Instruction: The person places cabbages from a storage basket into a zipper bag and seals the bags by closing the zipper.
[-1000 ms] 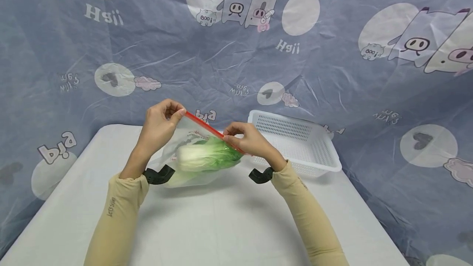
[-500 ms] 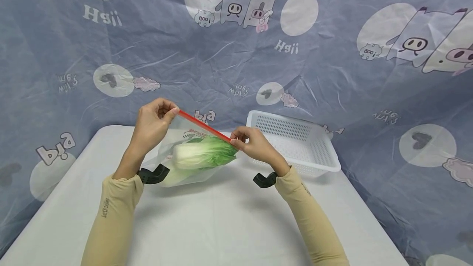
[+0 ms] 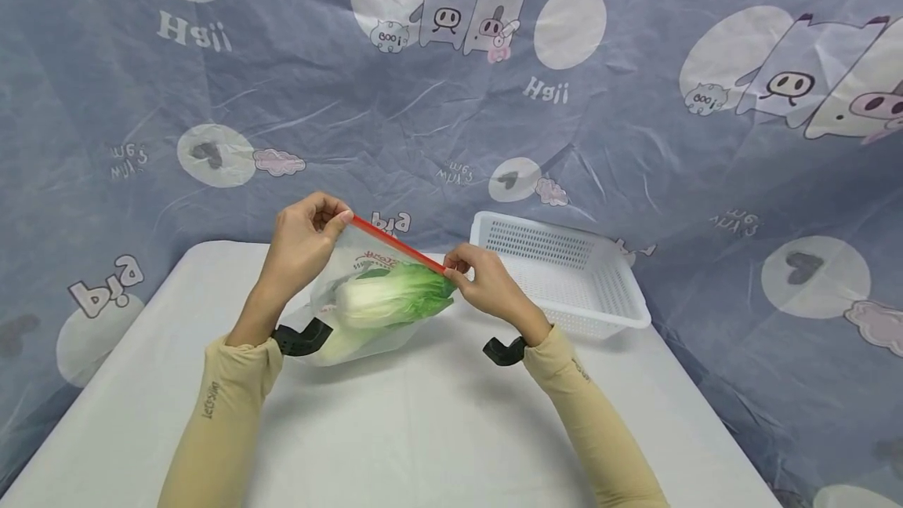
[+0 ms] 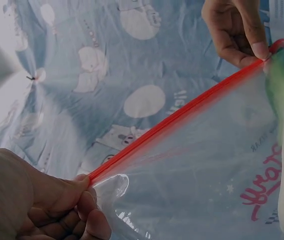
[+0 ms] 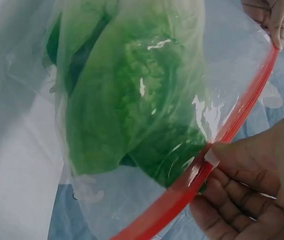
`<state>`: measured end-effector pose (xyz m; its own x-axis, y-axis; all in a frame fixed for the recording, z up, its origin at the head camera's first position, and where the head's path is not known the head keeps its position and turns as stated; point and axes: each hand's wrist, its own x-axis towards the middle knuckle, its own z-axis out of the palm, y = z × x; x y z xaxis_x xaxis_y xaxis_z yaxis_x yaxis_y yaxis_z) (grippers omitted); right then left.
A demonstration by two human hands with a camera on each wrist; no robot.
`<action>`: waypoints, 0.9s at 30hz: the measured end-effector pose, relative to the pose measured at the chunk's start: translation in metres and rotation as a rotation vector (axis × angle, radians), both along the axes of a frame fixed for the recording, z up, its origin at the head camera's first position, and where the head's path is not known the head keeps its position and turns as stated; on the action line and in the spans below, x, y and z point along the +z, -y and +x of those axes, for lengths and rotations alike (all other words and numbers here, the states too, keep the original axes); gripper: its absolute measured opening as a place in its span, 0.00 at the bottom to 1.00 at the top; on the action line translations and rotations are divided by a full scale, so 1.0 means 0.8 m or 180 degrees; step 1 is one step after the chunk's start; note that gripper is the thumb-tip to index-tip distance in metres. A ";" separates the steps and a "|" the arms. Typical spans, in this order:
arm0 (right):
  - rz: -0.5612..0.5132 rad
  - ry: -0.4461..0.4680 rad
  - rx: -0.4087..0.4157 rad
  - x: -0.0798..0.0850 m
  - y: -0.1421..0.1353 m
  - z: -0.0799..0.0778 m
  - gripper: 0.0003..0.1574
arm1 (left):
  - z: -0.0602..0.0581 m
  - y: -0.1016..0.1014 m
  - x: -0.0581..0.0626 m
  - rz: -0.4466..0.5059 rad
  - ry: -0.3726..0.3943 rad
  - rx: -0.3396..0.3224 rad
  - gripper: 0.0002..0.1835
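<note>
A clear zip-lock bag [image 3: 331, 277] with a red seal strip [image 3: 398, 244] holds a Chinese cabbage [image 3: 384, 300], its white stalk to the left and green leaves to the right. In the head view, my left hand [image 3: 299, 245] pinches the strip's upper left end between thumb and fingers. Lower down to the right, my right hand [image 3: 490, 281] pinches the strip between thumb and forefinger, beside the leaves. The strip is taut and slants between both hands. In the right wrist view, the leaves [image 5: 132, 100] lie behind plastic, and the strip runs on past the right hand.
A white perforated plastic basket [image 3: 631, 296] stands at the back right of the white-covered table [image 3: 437, 429], just beyond the right hand. Behind the table hangs a blue-grey patterned cloth [image 3: 317, 100]. A black wrist mount [image 3: 303, 337] sits on each forearm.
My right hand has moved a little right and down along the red strip, so the stretch between the hands is longer. The left hand shifted left, then back right, still pinching.
</note>
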<state>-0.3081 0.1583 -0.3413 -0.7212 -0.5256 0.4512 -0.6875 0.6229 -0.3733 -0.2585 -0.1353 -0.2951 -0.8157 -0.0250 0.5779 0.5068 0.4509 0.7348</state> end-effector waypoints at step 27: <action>-0.0060 0.0008 0.0212 -0.014 0.004 0.007 0.04 | 0.005 -0.003 0.003 0.0056 -0.0068 0.0069 0.09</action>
